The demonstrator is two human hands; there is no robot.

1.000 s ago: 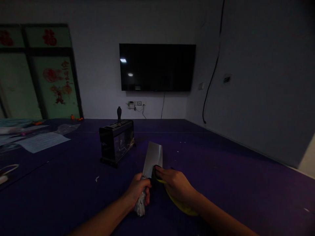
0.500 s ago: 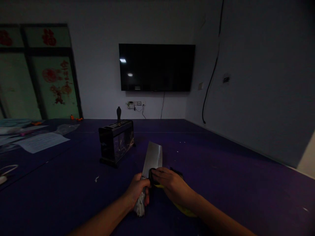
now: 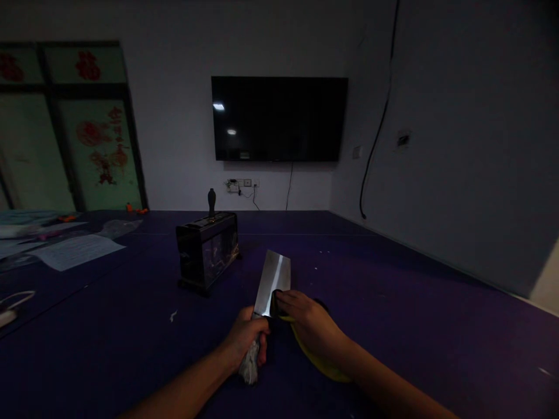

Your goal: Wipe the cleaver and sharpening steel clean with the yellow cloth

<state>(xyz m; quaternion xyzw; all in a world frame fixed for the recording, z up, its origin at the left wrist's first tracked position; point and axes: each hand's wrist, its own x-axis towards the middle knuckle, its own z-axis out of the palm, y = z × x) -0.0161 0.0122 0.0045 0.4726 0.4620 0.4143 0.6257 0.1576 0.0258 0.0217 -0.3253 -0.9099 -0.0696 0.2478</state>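
Observation:
A broad-bladed cleaver points away from me, its handle wrapped in pale, crumpled material. My left hand is closed around that handle. Pressed against the lower right part of the blade is a dark cloth with a yellow edge, and my right hand is closed on it. Much of the cloth is hidden under the right hand and forearm. Beyond the hands, to the left, stands a black knife block with clear sides and one dark-handled tool upright in its top.
The purple tabletop carries small white scraps. Papers and a clear plastic bag lie at the far left, with a white cable nearer. A television hangs on the back wall; a wall stands at right.
My right hand and the cloth have shifted slightly up and right along the blade. The cleaver has tilted a little, and a bright reflection now runs down it.

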